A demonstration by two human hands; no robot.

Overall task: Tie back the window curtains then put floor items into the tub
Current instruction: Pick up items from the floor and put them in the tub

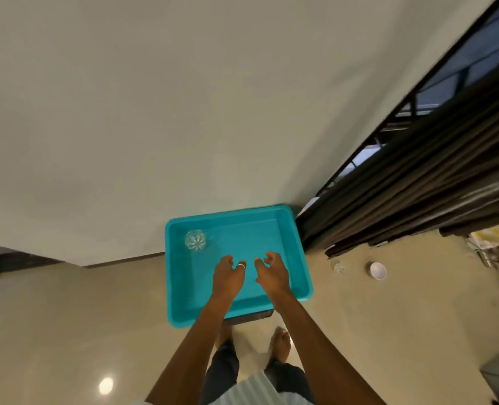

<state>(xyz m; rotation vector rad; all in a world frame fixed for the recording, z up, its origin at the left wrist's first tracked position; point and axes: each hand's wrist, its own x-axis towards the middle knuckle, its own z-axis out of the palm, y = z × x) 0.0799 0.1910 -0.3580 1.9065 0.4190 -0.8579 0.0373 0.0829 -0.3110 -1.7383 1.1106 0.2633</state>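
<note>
Both hands hover over the teal tub, palms down, close together but apart. Left hand: fingers loosely curled, slightly spread, holding nothing; ring on one finger. Right hand: fingers curled likewise, thumb apart, holding nothing. Whether either touches the tub floor: cannot tell. The tub sits on the floor against the wall, in the corner beside the dark curtain. A clear glass stands in its far-left corner. On the floor right of the tub: a small clear item and a white cup, near each other. The curtain hangs bunched beside the window. Clutter at the right edge is blurred; print unreadable.
</note>
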